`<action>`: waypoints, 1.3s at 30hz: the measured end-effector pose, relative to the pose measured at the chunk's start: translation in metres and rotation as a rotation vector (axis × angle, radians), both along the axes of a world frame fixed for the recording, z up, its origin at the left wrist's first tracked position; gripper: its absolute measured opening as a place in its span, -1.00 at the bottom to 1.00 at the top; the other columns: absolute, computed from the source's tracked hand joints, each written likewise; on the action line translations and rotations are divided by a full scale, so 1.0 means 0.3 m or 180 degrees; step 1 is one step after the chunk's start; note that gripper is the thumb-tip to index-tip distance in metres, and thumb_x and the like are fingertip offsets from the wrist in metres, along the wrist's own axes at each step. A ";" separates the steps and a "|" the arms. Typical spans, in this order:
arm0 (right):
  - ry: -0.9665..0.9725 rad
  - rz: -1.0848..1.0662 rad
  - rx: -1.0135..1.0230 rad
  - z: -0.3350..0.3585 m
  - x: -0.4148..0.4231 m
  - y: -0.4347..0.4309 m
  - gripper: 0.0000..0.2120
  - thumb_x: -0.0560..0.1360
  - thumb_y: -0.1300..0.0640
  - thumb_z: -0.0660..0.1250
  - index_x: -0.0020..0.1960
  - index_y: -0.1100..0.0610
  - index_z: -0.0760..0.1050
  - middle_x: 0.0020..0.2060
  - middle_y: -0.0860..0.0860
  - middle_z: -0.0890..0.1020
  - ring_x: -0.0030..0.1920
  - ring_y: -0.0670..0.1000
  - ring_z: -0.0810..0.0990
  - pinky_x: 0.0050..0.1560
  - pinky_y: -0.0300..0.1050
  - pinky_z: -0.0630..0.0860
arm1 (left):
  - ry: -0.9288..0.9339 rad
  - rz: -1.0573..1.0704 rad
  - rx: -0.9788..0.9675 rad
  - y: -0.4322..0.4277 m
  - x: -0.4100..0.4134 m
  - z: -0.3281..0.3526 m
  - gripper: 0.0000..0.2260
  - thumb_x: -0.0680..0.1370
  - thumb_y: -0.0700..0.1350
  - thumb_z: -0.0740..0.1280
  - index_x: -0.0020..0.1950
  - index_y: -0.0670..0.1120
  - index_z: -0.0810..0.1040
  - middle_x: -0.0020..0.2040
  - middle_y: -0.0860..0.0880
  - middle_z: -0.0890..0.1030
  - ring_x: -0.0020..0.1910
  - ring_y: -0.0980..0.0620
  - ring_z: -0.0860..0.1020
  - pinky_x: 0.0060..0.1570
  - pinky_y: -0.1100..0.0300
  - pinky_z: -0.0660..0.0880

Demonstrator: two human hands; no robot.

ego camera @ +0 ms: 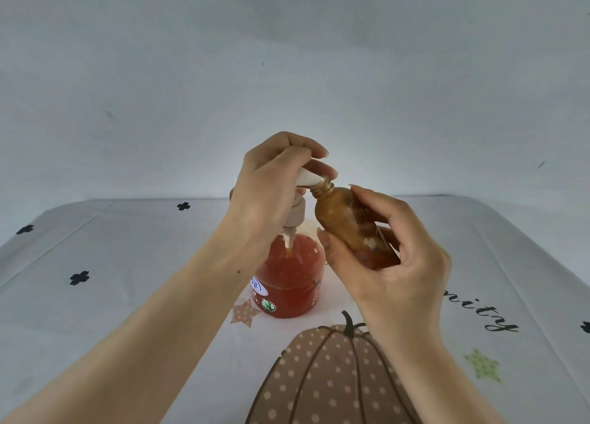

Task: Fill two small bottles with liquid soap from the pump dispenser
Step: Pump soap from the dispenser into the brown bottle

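Observation:
A pump dispenser (pixel 289 283) with orange-red soap stands in the middle of the table. My left hand (pixel 271 184) grips its white pump head from above, fingers curled over the top. The white nozzle (pixel 309 180) pokes out toward the right. My right hand (pixel 383 248) holds a small amber bottle (pixel 346 224), uncapped and tilted, with its threaded mouth against the nozzle tip. The bottle's inside looks coated with brownish soap. A second small bottle is not in view.
The table is covered with a white cloth (pixel 127 264) printed with black flowers, stars, cursive lettering and a large dotted pumpkin (pixel 329 379) at the near edge. A plain pale wall stands behind the table.

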State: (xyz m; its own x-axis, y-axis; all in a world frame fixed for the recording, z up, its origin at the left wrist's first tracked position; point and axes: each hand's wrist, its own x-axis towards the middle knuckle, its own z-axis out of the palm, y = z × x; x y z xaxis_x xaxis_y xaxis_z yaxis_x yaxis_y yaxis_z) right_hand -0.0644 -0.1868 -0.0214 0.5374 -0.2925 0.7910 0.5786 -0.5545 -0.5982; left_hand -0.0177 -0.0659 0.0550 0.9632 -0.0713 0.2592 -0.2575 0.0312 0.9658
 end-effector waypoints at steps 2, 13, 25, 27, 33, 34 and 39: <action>-0.0015 0.0010 0.0001 0.001 -0.001 0.001 -0.55 0.34 0.01 0.54 0.19 0.09 0.60 -0.03 -0.07 0.69 -0.02 -0.02 0.67 0.01 -0.29 0.55 | -0.0019 0.0018 0.0016 -0.003 -0.002 0.000 -0.75 0.54 -0.28 0.17 -0.19 -0.07 0.59 -0.25 -0.06 0.70 -0.22 0.02 0.58 -0.16 0.10 0.44; 0.0039 0.0006 0.0102 -0.002 -0.001 0.005 -0.58 0.32 0.01 0.52 0.15 0.05 0.60 -0.07 -0.14 0.68 -0.07 -0.05 0.67 -0.04 -0.26 0.56 | -0.0227 -0.0221 0.0150 -0.009 0.004 0.009 -0.69 0.49 -0.39 0.09 -0.17 -0.13 0.58 -0.20 -0.10 0.70 -0.25 -0.02 0.64 -0.26 0.20 0.52; 0.0288 0.0072 0.0207 -0.008 -0.008 0.005 -0.61 0.31 -0.03 0.53 0.10 0.04 0.60 -0.11 -0.13 0.67 -0.12 -0.02 0.67 -0.14 -0.16 0.60 | -0.0145 -0.0266 0.0846 0.005 0.001 0.005 -0.68 0.50 -0.35 0.04 -0.20 -0.19 0.56 -0.16 0.04 0.72 -0.42 -0.36 0.34 -0.38 -0.06 0.35; 0.0271 0.0088 0.0206 -0.006 -0.007 0.006 -0.61 0.31 -0.04 0.51 0.10 0.03 0.59 -0.12 -0.14 0.67 -0.12 -0.02 0.67 -0.14 -0.13 0.60 | -0.0193 -0.0218 0.0842 0.006 0.003 0.003 -0.67 0.50 -0.35 0.04 -0.23 -0.16 0.56 -0.16 0.03 0.72 -0.46 -0.33 0.30 -0.44 -0.13 0.38; 0.0150 0.0101 0.0134 -0.002 -0.002 0.005 -0.58 0.32 0.07 0.56 0.16 0.10 0.60 -0.07 -0.08 0.68 -0.05 -0.06 0.66 -0.02 -0.29 0.55 | -0.0385 0.0061 0.0375 -0.001 0.015 -0.012 -0.72 0.45 -0.35 0.09 -0.22 -0.17 0.58 -0.20 -0.04 0.70 -0.29 -0.45 0.48 -0.23 -0.06 0.34; 0.0136 0.0114 0.0126 -0.001 -0.002 0.005 -0.57 0.33 0.08 0.57 0.17 0.11 0.60 -0.06 -0.06 0.68 -0.04 -0.06 0.66 -0.01 -0.33 0.53 | -0.0347 0.0045 0.0253 0.002 0.018 -0.012 -0.73 0.46 -0.36 0.09 -0.19 -0.19 0.58 -0.21 -0.07 0.70 -0.33 -0.37 0.42 -0.22 -0.06 0.31; 0.0123 0.0149 0.0142 0.003 -0.003 0.008 -0.59 0.34 0.08 0.56 0.16 0.12 0.60 -0.05 -0.05 0.69 -0.01 -0.04 0.66 -0.01 -0.32 0.52 | -0.0278 -0.0123 0.0039 0.009 0.019 -0.008 -0.82 0.55 -0.23 0.20 -0.14 -0.16 0.59 -0.22 -0.10 0.70 -0.25 -0.14 0.48 -0.17 -0.07 0.36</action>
State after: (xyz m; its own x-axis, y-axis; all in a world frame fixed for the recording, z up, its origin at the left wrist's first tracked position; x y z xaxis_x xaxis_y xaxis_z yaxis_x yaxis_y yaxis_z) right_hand -0.0653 -0.1844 -0.0205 0.5811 -0.3008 0.7562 0.5793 -0.4998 -0.6439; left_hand -0.0120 -0.0632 0.0527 0.9335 -0.1115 0.3408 -0.3395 0.0312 0.9401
